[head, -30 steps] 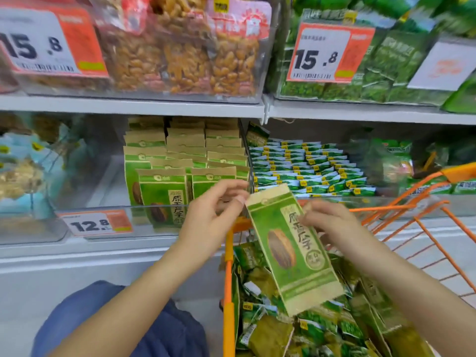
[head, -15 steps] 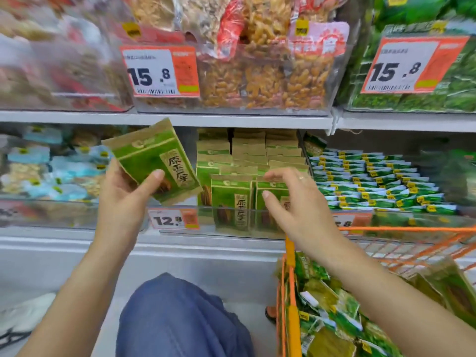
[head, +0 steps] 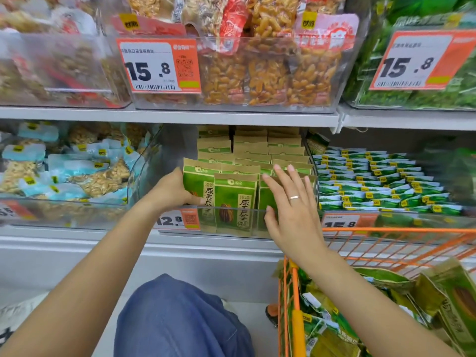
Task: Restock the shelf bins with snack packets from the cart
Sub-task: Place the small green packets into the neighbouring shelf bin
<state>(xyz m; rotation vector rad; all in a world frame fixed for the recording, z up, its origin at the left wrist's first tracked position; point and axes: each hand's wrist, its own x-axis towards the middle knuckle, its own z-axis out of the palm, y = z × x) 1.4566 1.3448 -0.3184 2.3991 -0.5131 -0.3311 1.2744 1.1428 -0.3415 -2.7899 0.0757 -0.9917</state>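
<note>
Left hand (head: 171, 189) grips a green packet (head: 195, 181) at the front-left of the clear bin (head: 144, 176), fingers wrapped round its edge. Right hand (head: 291, 202) rests flat on the front row, fingers spread. Packets look light and crinkly, probably slippery, so I'd pinch by the side edges. More in the cart (head: 386, 230).

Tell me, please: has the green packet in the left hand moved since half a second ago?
Yes. The green packet in the left hand was raised left of the 12.8 price tag; now it stands lower, inside the clear bin, just above that tag.
</note>
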